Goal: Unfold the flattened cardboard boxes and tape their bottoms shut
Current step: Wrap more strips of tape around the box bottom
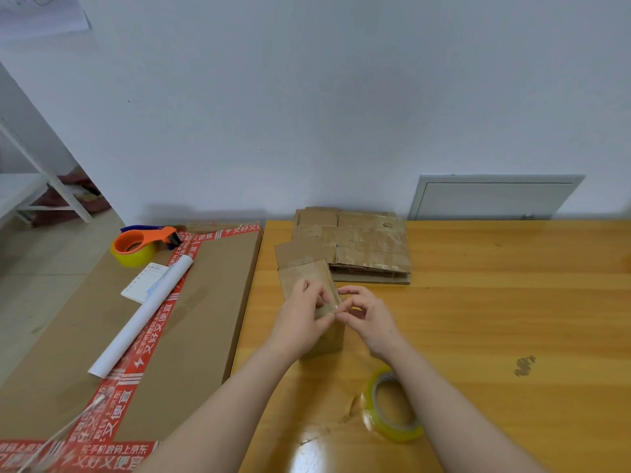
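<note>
A small brown cardboard box (309, 273) stands unfolded on the wooden table (478, 319), a flap sticking out at its far end. My left hand (302, 319) grips the box from the left, fingers curled over its top face. My right hand (367, 317) pinches a strip of clear tape (329, 308) at the box's near right edge. A pile of flattened cardboard boxes (358, 247) lies behind, near the wall. A roll of clear yellowish tape (392, 409) lies flat on the table under my right forearm.
A large brown carton (205, 319) with red printed tape lies to the left of the table. On it sit an orange tape dispenser (141, 245), a rolled white paper (143, 315) and a small white label. A white shelf frame (44, 179) stands far left.
</note>
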